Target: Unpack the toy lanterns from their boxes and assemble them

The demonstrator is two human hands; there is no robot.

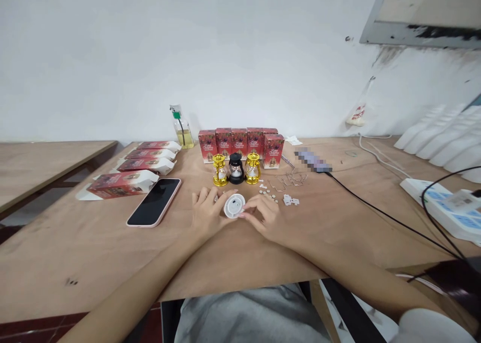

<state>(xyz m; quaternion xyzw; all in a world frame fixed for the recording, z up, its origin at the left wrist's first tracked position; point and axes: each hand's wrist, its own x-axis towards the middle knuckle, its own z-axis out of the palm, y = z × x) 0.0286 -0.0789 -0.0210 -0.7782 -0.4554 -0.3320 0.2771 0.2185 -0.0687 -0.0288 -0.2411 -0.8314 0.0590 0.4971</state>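
Note:
A round white base (230, 210) with small dark parts in its face is between my two hands, its flat side toward me. My left hand (209, 214) is closed on its left edge, with thumb and index finger at the rim. From the other side, my right hand (266, 217) pinches the lower right rim with thumb and fingertips. Just beyond stand three small lanterns: a gold lantern (219, 170), a black lantern (236, 168) and another gold lantern (253, 169). Small round button cells (269, 196) and white plastic pieces (290, 200) lie right of my right hand.
Red printed boxes (208, 146) stand behind the lanterns. Flattened or open red boxes (122, 184) and a phone (155, 203) lie left. Bent metal wires (287, 181), a blurred object on a black cable (313, 161) and a power strip (443, 208) are right. A bottle (184, 132) stands behind.

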